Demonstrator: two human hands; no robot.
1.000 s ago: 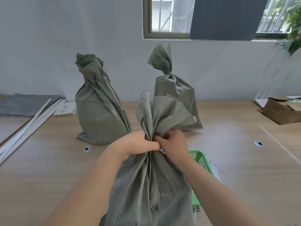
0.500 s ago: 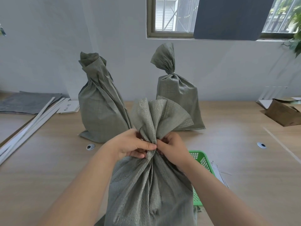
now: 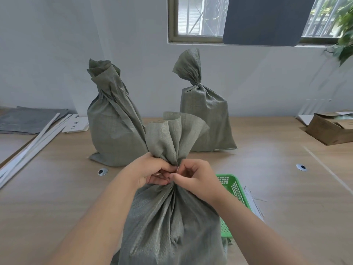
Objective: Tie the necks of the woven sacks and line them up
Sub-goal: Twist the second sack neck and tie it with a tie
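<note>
A grey-green woven sack (image 3: 170,222) stands upright at the near edge of the wooden table (image 3: 57,197). Its gathered neck fans out above my hands. My left hand (image 3: 150,170) grips the bunched neck from the left. My right hand (image 3: 194,177) pinches a thin pale tie at the neck from the right; the tie is mostly hidden between my fingers. Two more sacks stand further back: one on the left (image 3: 112,127) with a loosely twisted neck, and one on the right (image 3: 204,119) with its neck cinched tight.
A green plastic basket (image 3: 233,190) sits just right of the near sack, with thin pale strips (image 3: 252,203) beside it. White slats (image 3: 32,144) and a grey sheet (image 3: 28,119) lie at far left. A cardboard box (image 3: 330,129) rests at far right.
The view has shifted slightly. My right hand has slid off the neck to its right side and now pinches at the tie; the neck's fan has spread wider above my hands.
</note>
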